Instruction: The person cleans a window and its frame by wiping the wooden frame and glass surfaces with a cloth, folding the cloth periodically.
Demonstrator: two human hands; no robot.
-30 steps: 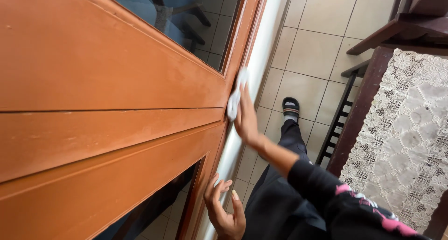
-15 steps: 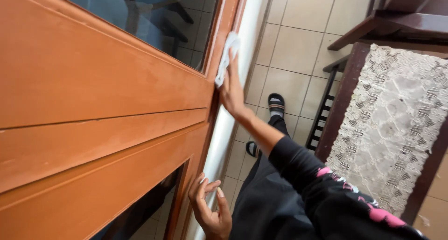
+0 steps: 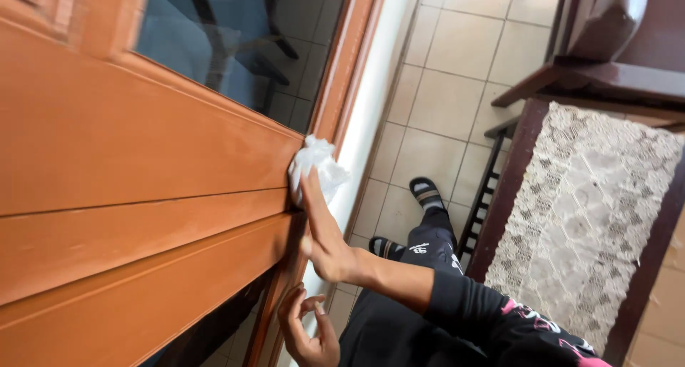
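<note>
Right hand (image 3: 325, 231): fingers flat, extended, pressing crumpled white tissue (image 3: 316, 169) against door (image 3: 143, 167); tissue soft, wrinkled, at door's right edge, just below glass pane (image 3: 228, 42).
Left hand (image 3: 307, 331): fingers loosely curled, holding nothing, touching door's lower edge.
Door: orange-brown wood, smooth, horizontal panels with grooves.
Sleeve (image 3: 492, 317): black with pink print.
Right of door: beige tiled floor (image 3: 457, 60); striped sandals (image 3: 428, 194); dark wooden table (image 3: 614, 89) with white lace cloth (image 3: 592, 217).
</note>
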